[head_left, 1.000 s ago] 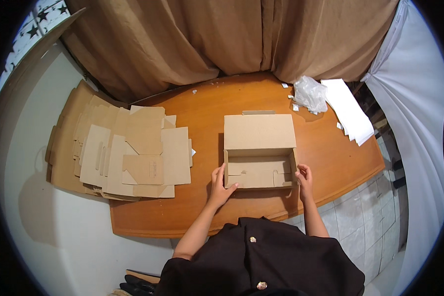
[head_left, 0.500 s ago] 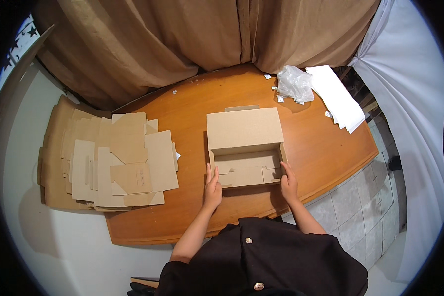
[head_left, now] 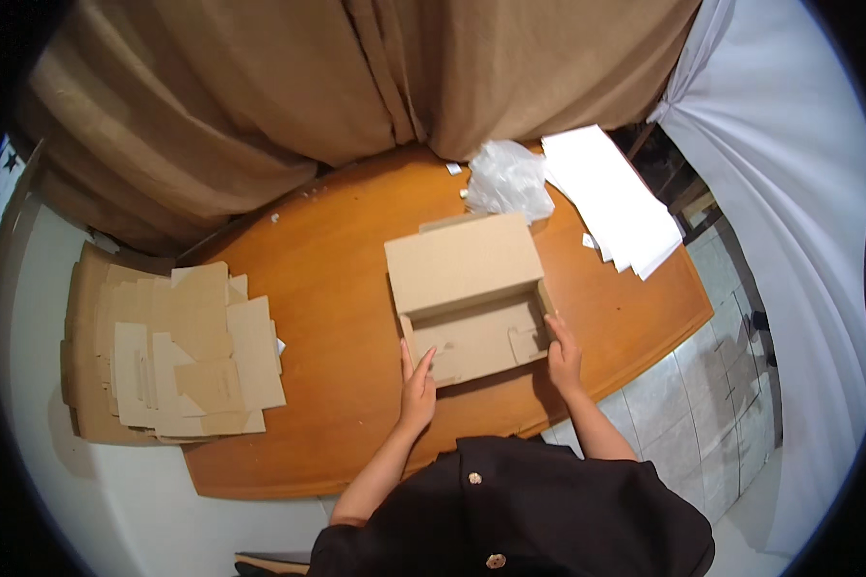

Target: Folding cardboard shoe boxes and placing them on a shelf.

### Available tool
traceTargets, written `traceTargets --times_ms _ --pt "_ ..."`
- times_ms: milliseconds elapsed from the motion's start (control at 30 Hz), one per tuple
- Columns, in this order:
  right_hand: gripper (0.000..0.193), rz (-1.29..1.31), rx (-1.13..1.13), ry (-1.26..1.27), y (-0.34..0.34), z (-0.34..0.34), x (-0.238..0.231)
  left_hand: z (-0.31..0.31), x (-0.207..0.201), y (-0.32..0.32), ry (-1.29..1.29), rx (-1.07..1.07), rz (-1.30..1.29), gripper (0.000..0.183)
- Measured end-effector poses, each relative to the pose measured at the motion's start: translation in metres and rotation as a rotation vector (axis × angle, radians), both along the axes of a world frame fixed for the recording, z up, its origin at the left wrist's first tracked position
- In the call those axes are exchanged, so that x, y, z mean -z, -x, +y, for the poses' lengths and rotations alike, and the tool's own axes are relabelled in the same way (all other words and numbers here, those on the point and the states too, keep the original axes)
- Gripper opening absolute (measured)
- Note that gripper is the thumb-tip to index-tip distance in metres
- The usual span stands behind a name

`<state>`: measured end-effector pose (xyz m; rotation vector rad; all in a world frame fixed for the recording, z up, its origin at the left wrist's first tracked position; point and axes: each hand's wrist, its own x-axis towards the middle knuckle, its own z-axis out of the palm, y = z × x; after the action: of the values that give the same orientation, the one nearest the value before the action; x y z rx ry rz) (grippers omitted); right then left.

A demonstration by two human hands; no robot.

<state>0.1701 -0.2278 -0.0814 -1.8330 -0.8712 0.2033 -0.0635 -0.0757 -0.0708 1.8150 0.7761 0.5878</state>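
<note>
A brown cardboard box [head_left: 467, 265] is held between my two hands over the middle of the table, its flap raised at the far side and its hollow inside facing me. My left hand [head_left: 417, 392] grips the near left corner, thumb toward the inside and fingers along the outer wall. At the near right corner, my right hand [head_left: 564, 358] clasps the side wall. Shadow lies under the box's near edge; whether its base touches the table cannot be made out.
Flattened cardboard boxes [head_left: 197, 380] are stacked on the left end of the wooden table [head_left: 327, 288]. A crumpled clear plastic bag [head_left: 510, 181] and white paper sheets [head_left: 611, 197] lie at the far right, with small white scraps nearby. Brown curtains [head_left: 260, 87] hang behind.
My view has turned to the right. The box, still in both hands, has shifted right over the table, closer to the plastic bag, and sits slightly rotated in the picture.
</note>
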Motion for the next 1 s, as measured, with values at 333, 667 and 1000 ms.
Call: traceTargets --times_ms 333,667,1000 --pt "0.041 0.011 -0.035 0.005 -0.078 -0.043 0.001 -0.033 -0.067 -0.138 -0.902 0.347 0.668 0.046" --pt "0.038 0.082 -0.06 -0.065 -0.08 -0.047 -0.005 -0.032 0.027 -0.225 -0.591 1.222 0.812 0.055" --pt "0.036 -0.065 -0.108 -0.07 -0.091 -0.04 0.007 -0.018 0.01 -0.158 0.152 0.754 1.041 0.08"
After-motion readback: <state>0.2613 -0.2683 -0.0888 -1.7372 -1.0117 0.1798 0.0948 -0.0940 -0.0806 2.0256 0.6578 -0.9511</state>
